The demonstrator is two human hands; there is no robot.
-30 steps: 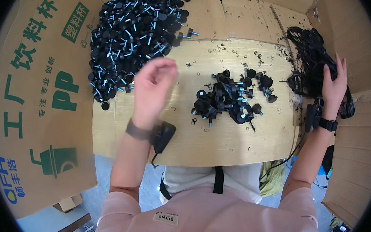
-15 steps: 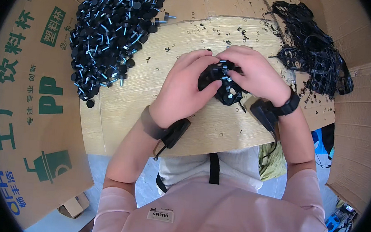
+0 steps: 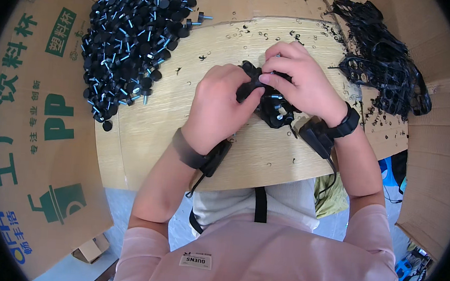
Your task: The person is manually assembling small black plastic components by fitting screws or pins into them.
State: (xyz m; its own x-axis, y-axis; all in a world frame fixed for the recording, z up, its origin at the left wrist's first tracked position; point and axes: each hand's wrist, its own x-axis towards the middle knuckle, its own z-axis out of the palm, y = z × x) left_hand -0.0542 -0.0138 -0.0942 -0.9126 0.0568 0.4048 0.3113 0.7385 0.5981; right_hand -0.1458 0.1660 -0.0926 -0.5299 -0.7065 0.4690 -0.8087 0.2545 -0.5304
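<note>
1. The work piece is a small cluster of black knobs with threaded studs (image 3: 274,108), lying at the middle of the wooden tabletop (image 3: 245,158), directly under both hands. Several silver stud ends show at the lower edge of the cluster.

2. The left hand (image 3: 217,108) is curled over the left side of the cluster. Its fingers are bent and closed onto a black piece at the cluster's top left; exactly which part they pinch is hidden.

3. The right hand (image 3: 298,83) lies over the top and right of the cluster. Its thumb and forefinger are pinched together at a black piece where the two hands meet; the other fingers are loosely bent over the pile. Both wrists carry a black strapped device.

4. Judged from this grip, the step in hand is the pulling or twisting apart of one piece from the cluster. Keep the left hand as the steady anchor and let the right pinch do the work, close to the joint.

5. Hold the remaining pieces under the palms so that none rolls toward the near table edge.

6. Finished or stock parts are well apart: a large heap of black studded knobs (image 3: 135,38) at the far left, and a tangle of black plastic frames (image 3: 384,63) at the far right. Printed cardboard sheets (image 3: 34,141) flank the table.
</note>
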